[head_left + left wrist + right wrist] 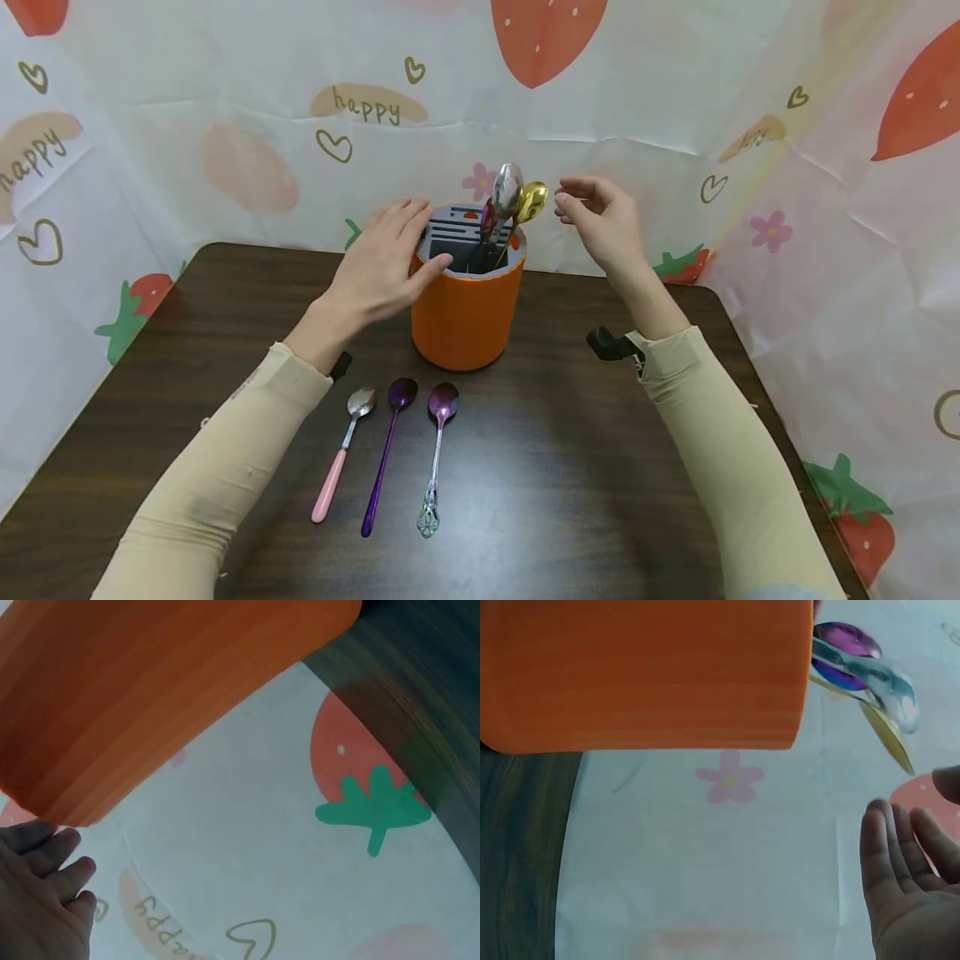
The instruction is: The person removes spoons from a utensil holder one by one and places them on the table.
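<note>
An orange cylindrical utensil holder with a grey slotted top stands toward the back of the table. My left hand rests against its left rim, fingers extended. Bowl-up in the holder are a silver spoon, a gold spoon and a purple-pink spoon, their lower handles hidden inside. To the right of the gold spoon hovers my right hand, fingers loosely bent and holding nothing; the right wrist view shows a gap between them.
In front of the holder lie a pink-handled spoon, a purple spoon and a spoon with an ornate handle, side by side on the dark wooden table. A strawberry-print sheet hangs behind and along both sides.
</note>
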The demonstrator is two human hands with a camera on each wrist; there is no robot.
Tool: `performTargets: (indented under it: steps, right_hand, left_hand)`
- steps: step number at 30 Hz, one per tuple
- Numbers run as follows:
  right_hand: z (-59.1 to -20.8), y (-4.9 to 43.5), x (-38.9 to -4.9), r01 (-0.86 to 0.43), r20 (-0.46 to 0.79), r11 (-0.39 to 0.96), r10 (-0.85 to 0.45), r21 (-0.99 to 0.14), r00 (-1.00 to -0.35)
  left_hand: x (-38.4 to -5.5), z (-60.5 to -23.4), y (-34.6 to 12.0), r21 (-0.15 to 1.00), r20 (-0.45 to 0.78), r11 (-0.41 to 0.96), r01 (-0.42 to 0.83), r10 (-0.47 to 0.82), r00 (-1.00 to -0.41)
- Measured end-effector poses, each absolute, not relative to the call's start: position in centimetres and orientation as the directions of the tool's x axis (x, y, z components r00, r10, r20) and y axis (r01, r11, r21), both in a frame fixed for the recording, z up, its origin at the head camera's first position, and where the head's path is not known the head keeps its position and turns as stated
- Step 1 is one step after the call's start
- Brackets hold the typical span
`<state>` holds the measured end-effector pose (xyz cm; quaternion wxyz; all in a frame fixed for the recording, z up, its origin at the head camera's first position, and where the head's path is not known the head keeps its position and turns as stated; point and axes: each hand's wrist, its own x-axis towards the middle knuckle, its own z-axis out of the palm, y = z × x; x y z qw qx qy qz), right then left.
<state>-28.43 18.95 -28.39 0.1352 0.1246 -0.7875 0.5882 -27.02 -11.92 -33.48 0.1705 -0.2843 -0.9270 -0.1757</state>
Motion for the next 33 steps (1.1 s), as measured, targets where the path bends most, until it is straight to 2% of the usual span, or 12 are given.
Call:
performTargets:
  steps: [8, 19, 33]
  right_hand:
    - [-28.1, 18.2, -29.6, -0.266, 0.255, 0.158, -0.089, -0.951, -0.963]
    - [-27.6, 17.6, -29.9, -0.241, 0.231, 0.132, -0.09, -0.961, -0.969]
    - [-27.0, 17.6, -29.2, -0.131, 0.136, -0.085, -0.049, -0.988, -0.99]
  left_hand:
    - [-27.3, -33.9, -11.5, 0.201, 0.289, 0.797, 0.569, 0.507, -0.812]
    - [-27.4, -34.0, -11.2, 0.192, 0.278, 0.796, 0.574, 0.517, -0.81]
    - [-26.8, -33.8, -10.8, 0.181, 0.267, 0.809, 0.559, 0.507, -0.82]
